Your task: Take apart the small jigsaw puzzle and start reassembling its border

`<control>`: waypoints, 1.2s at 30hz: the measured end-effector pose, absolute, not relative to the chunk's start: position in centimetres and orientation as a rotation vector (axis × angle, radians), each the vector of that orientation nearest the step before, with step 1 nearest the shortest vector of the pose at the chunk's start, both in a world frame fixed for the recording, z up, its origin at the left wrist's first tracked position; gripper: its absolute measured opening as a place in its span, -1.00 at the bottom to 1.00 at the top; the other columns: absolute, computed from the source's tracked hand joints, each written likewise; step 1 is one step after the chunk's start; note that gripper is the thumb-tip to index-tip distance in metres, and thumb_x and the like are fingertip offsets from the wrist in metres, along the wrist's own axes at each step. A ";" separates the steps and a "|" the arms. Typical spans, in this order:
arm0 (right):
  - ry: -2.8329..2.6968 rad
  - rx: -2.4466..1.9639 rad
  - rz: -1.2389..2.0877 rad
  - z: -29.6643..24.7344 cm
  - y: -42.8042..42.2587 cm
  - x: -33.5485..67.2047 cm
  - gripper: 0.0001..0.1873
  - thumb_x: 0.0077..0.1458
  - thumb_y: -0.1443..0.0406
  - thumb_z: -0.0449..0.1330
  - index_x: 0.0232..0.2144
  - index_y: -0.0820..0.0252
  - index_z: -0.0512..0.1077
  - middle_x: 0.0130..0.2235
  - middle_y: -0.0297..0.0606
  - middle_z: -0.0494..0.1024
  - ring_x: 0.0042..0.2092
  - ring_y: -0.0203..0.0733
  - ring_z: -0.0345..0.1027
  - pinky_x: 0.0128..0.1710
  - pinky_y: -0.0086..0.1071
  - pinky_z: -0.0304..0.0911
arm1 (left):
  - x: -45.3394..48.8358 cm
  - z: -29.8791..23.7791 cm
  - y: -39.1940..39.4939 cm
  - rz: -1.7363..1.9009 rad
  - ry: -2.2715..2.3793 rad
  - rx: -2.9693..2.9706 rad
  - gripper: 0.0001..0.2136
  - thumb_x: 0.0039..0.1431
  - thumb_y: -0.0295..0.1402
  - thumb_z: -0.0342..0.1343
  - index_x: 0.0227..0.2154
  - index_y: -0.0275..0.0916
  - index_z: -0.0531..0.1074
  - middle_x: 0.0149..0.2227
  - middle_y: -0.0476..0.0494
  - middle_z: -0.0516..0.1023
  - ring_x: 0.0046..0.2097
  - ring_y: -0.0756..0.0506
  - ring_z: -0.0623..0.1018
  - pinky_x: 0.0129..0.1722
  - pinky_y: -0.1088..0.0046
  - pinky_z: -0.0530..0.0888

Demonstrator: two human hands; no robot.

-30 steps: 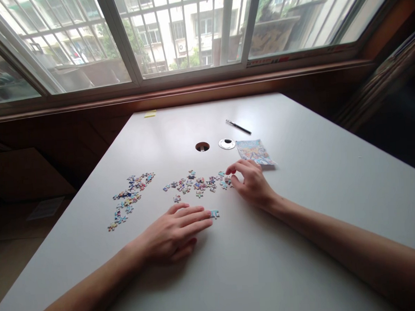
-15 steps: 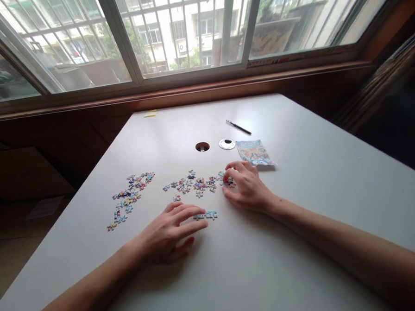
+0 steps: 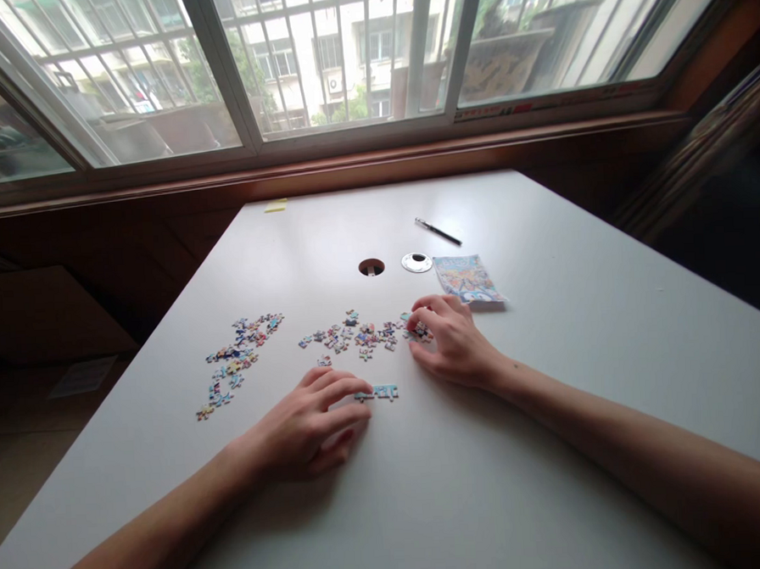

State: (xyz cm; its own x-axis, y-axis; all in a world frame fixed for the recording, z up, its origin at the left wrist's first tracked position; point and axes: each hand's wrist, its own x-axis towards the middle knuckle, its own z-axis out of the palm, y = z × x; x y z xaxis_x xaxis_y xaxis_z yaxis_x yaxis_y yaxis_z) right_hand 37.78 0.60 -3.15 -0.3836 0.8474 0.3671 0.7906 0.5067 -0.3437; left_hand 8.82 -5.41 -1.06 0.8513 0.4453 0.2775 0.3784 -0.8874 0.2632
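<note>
Loose jigsaw puzzle pieces (image 3: 365, 336) lie scattered across the middle of the white table. My right hand (image 3: 450, 340) rests at their right end, fingers curled and apart above a few pieces that it partly hides; I see nothing gripped. A short joined strip of light-blue puzzle pieces (image 3: 384, 392) lies closer to me. Beside its left end is my left hand (image 3: 317, 419), palm down with fingers spread, its fingertips covering part of the strip. Farther left a second group of pieces (image 3: 234, 356) stretches in a loose diagonal band.
Behind my right hand lies a colourful printed picture sheet (image 3: 469, 278). A round metal cover (image 3: 416, 263) sits next to a cable hole (image 3: 371, 268) in the white table (image 3: 544, 250). Farther back are a pen (image 3: 439, 230) and a yellow sticker (image 3: 275, 206), below the window.
The fingers of my left hand have drawn back slightly to the left and curled a little. My right hand stays in nearly the same place over the pieces.
</note>
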 end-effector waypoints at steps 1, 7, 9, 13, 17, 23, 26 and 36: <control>-2.259 -1.336 0.151 -3.1 0.6 37.8 -0.84 0.04 0.30 0.20 -0.26 0.14 0.42 -0.03 -0.11 0.41 0.07 0.11 0.17 0.08 -0.02 0.06 | 8.8 -1.1 -5.4 0.497 0.639 2.831 -0.72 0.13 -0.50 0.03 -0.08 -0.20 0.41 0.10 -0.27 0.46 0.10 -0.22 0.44 0.11 0.16 0.34; -2.260 -1.363 0.168 -3.0 0.6 37.8 -0.79 -0.04 0.38 0.17 -0.26 0.15 0.41 -0.04 -0.13 0.42 0.05 0.10 0.18 0.06 -0.04 0.06 | 8.9 -1.1 -5.4 0.503 0.637 2.828 -0.74 0.14 -0.49 0.03 -0.10 -0.21 0.42 0.08 -0.26 0.47 0.08 -0.21 0.45 0.09 0.17 0.34; -2.251 -1.370 0.176 -3.0 0.7 37.8 -0.78 -0.05 0.40 0.15 -0.27 0.15 0.40 -0.06 -0.14 0.43 0.03 0.09 0.19 0.05 -0.05 0.06 | 8.9 -1.0 -5.4 0.495 0.635 2.825 -0.74 0.14 -0.50 0.03 -0.10 -0.21 0.42 0.08 -0.26 0.46 0.08 -0.21 0.44 0.09 0.17 0.34; -2.198 -1.392 0.189 -3.2 0.8 37.8 -0.80 -0.04 0.44 0.11 -0.30 0.15 0.39 -0.11 -0.15 0.44 -0.04 0.05 0.21 -0.01 -0.08 0.09 | 8.8 -1.0 -5.4 0.494 0.640 2.826 -0.74 0.14 -0.50 0.03 -0.10 -0.21 0.42 0.07 -0.26 0.47 0.08 -0.21 0.45 0.09 0.18 0.35; -2.138 -1.414 0.173 -3.6 1.1 37.9 -0.82 -0.01 0.45 0.09 -0.33 0.15 0.40 -0.16 -0.13 0.45 -0.08 0.05 0.22 -0.05 -0.08 0.12 | 8.8 -1.1 -5.4 0.496 0.635 2.828 -0.74 0.15 -0.50 0.02 -0.10 -0.21 0.42 0.07 -0.26 0.48 0.08 -0.21 0.45 0.09 0.18 0.35; -2.131 -1.352 0.124 -3.7 1.0 38.0 -0.83 0.00 0.44 0.11 -0.34 0.14 0.42 -0.12 -0.12 0.45 -0.04 0.08 0.22 -0.04 -0.06 0.12 | 8.9 -1.1 -5.4 0.507 0.637 2.823 -0.73 0.14 -0.50 0.03 -0.10 -0.21 0.42 0.07 -0.26 0.47 0.08 -0.21 0.45 0.09 0.18 0.35; -2.193 -1.353 0.075 -3.3 0.5 37.7 -0.93 0.04 0.32 0.19 -0.34 0.15 0.42 -0.08 -0.11 0.43 0.01 0.11 0.20 0.00 -0.04 0.08 | 8.9 -1.0 -5.4 0.495 0.638 2.824 -0.74 0.14 -0.51 0.03 -0.10 -0.22 0.42 0.07 -0.27 0.47 0.08 -0.21 0.45 0.09 0.18 0.35; -2.257 -1.330 0.105 -2.6 0.2 37.5 -0.96 0.02 0.34 0.21 -0.39 0.15 0.44 -0.06 -0.13 0.44 0.02 0.09 0.21 0.02 -0.03 0.07 | 8.6 -1.1 -5.2 0.443 0.579 2.833 -0.65 0.14 -0.50 0.00 0.00 -0.20 0.39 0.17 -0.22 0.45 0.19 -0.23 0.39 0.18 0.14 0.28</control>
